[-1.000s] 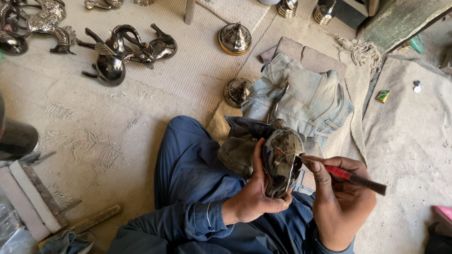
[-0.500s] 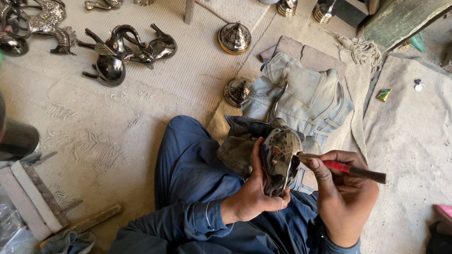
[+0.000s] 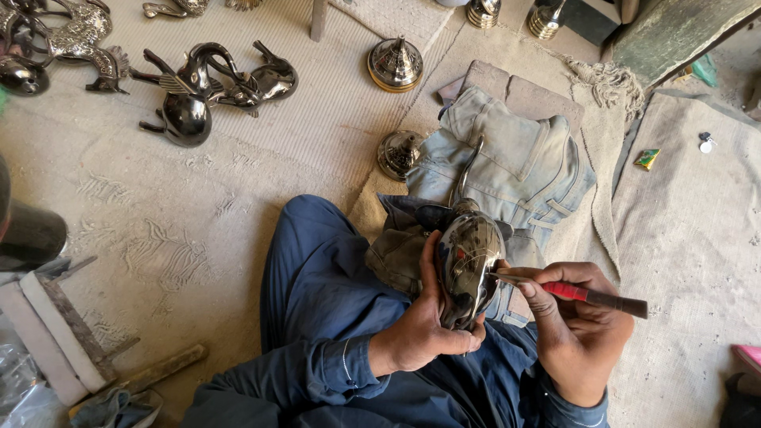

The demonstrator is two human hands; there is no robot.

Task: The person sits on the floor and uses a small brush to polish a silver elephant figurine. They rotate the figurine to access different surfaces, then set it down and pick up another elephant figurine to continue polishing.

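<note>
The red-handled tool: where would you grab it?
Probably by the red handle, coming from the right and above, as the right hand does. It's long and straight, and the thin tip touches the shiny metal piece in the left hand.

The tool's tip is hidden behind the shiny metal piece

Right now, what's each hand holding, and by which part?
Left hand grips the shiny metal figure round its body; right hand holds the red-handled tool mid-shaft.
</note>
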